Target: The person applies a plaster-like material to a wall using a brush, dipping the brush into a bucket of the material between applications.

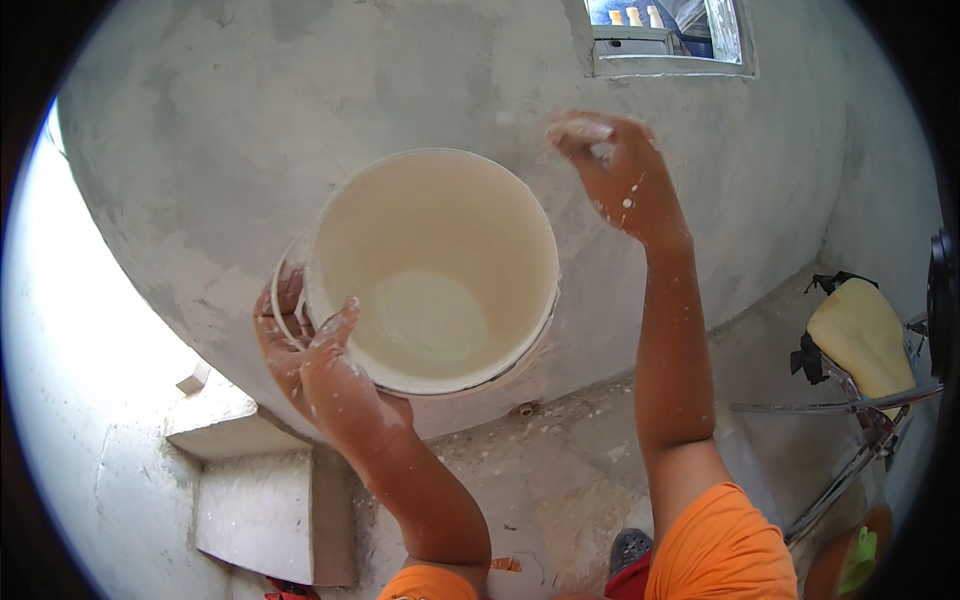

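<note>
My left hand (310, 360) grips the rim of a white plastic bucket (440, 270), thumb inside and fingers outside, holding it up near the grey wall (200, 150). The bucket's inside is coated with pale creamy paint, with a little pooled at the bottom. My right hand (615, 165) is raised to the upper right of the bucket, pressed against the wall. Its fingers are smeared with white paint and blurred. Whether it holds anything small I cannot tell. Both forearms carry white splashes.
A small window opening (668, 40) sits high in the wall, above my right hand. Concrete steps (270, 490) lie at lower left. A metal-framed chair with a yellow cushion (860, 345) stands at right. The floor (560, 470) is speckled with white drips.
</note>
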`<action>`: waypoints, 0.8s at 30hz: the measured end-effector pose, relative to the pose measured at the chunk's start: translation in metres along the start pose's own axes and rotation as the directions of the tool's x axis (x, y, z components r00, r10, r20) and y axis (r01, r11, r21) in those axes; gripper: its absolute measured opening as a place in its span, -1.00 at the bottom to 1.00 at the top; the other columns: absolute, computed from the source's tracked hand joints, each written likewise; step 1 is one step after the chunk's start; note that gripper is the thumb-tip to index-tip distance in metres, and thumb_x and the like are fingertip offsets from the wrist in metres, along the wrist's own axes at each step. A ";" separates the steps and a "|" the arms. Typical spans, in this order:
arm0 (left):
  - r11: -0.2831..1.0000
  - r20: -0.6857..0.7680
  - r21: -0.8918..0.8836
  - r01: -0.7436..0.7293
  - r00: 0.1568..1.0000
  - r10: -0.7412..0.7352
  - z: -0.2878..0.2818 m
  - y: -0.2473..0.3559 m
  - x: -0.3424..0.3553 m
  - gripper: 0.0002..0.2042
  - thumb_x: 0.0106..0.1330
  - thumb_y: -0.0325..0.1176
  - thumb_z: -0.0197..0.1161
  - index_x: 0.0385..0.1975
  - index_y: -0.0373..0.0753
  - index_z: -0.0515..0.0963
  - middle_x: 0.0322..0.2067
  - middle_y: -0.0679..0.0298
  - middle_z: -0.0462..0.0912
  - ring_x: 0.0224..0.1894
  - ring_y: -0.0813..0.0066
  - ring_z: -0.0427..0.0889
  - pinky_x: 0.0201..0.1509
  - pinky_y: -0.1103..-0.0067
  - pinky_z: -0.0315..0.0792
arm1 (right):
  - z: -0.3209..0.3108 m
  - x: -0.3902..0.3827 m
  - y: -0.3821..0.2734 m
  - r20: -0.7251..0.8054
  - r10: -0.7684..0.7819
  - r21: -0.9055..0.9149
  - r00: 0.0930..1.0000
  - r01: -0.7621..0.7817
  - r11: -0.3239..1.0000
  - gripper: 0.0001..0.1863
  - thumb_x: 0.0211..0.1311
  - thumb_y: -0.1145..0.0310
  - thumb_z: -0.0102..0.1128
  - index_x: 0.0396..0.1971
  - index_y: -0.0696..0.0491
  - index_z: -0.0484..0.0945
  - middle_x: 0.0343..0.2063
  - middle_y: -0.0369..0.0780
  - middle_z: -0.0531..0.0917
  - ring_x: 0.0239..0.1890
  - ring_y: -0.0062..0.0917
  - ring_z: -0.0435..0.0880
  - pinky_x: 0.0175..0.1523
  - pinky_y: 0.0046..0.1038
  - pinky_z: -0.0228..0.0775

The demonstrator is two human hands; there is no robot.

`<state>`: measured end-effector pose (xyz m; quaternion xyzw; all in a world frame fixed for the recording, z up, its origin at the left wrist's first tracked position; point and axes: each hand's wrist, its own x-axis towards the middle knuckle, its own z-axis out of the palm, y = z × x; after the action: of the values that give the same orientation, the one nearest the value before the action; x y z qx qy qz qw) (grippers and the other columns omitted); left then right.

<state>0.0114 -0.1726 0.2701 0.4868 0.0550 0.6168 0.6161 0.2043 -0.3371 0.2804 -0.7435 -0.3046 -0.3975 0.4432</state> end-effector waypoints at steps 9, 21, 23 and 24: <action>0.973 -0.062 0.163 -0.165 0.982 0.177 0.013 0.027 0.007 -0.40 0.03 -0.76 0.09 0.19 -0.38 0.36 0.19 0.08 0.43 0.20 0.17 0.51 0.25 0.37 0.53 | 0.024 -0.002 0.020 -0.109 -0.091 -0.062 0.990 0.084 0.995 -0.66 0.37 0.18 0.23 -0.08 0.12 0.72 -0.10 -0.05 0.75 -0.05 -0.23 0.74 0.12 -0.23 0.54; 0.948 -0.018 0.177 -0.264 0.962 0.271 -0.017 0.092 0.035 -0.47 0.08 -0.77 0.06 0.14 -0.38 0.36 0.09 0.04 0.44 0.20 0.19 0.46 0.35 0.35 0.39 | 0.031 0.000 0.014 -0.285 -0.032 -0.029 0.958 0.025 0.999 -0.68 0.36 0.25 0.23 -0.05 0.15 0.68 -0.17 -0.04 0.74 -0.14 -0.16 0.72 0.01 -0.28 0.53; 0.954 0.007 0.164 -0.252 0.967 0.255 -0.025 0.100 0.043 -0.46 0.07 -0.77 0.06 0.16 -0.40 0.36 0.09 0.02 0.43 0.18 0.19 0.47 0.34 0.35 0.35 | 0.036 -0.011 0.001 -0.136 -0.075 -0.093 0.988 0.062 0.994 -0.67 0.37 0.22 0.23 -0.05 0.14 0.68 -0.18 -0.04 0.74 -0.14 -0.16 0.71 0.03 -0.28 0.52; 0.955 0.009 0.168 -0.246 0.969 0.248 -0.029 0.105 0.045 -0.45 0.07 -0.77 0.05 0.16 -0.41 0.35 0.09 0.01 0.43 0.18 0.19 0.47 0.34 0.35 0.35 | 0.038 -0.020 -0.011 -0.033 -0.095 -0.062 0.995 0.093 0.994 -0.67 0.37 0.21 0.22 -0.05 0.13 0.69 -0.18 -0.04 0.74 -0.14 -0.16 0.70 0.05 -0.27 0.51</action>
<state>-0.0712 -0.1451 0.3494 0.5364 0.0492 0.6850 0.4906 0.1980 -0.3006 0.2569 -0.7341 -0.3191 -0.4403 0.4067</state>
